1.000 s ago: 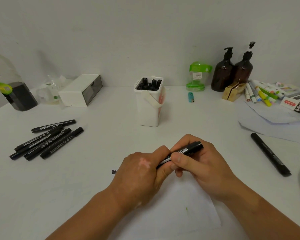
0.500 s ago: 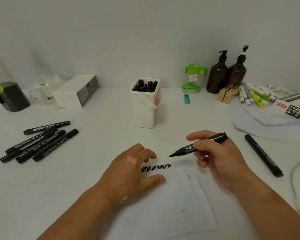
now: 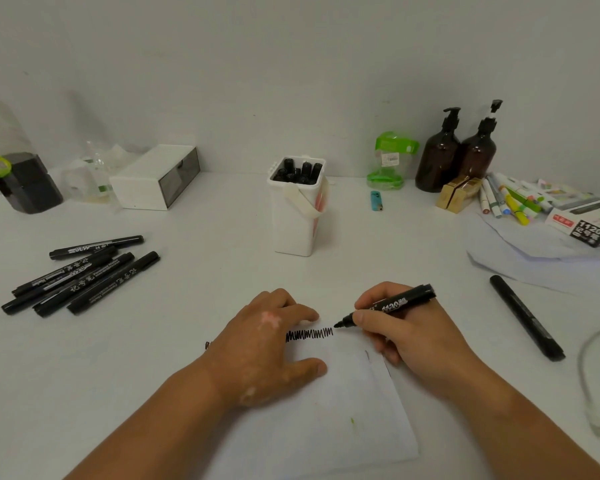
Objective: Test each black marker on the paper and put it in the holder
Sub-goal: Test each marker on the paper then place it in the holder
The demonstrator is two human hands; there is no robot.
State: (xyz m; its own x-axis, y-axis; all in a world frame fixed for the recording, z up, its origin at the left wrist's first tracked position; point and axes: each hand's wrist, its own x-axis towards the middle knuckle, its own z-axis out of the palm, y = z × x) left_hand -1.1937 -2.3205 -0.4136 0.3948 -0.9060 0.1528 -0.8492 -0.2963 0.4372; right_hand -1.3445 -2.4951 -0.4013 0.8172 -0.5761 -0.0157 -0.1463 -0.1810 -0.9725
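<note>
Head view.

- Progress: the holder stands upright and already has a cluster of black markers standing in it, caps up. I judge the job partly done.
- Left to do: five loose markers lie in a heap well to the left of the holder. One more marker lies alone, well to its right and nearer me. I can't tell whether that one has been tested.
- Step in hand: testing. A black zigzag scribble runs along the far edge of the paper, which lies on the near side of the holder.
- Right hand: fingers pinched round the uncapped marker in a writing grip. It is on the near side of the holder, a little right. The nib points left, just off the scribble's right end. I can't tell whether it touches the sheet.
- Left hand: palm down on the paper, directly in front of the holder. The thumb is spread and the fingers bent. The cap is not in view, so I can't tell whether those fingers hold it.
- The marker: black barrel with white print reading 1120, a dark cone at the nib, and the back end raised toward the right. The line it leaves looks dense and unbroken, so it seems to write well.
- After this: cap it and stand it in the holder, then start on the heap.
</note>
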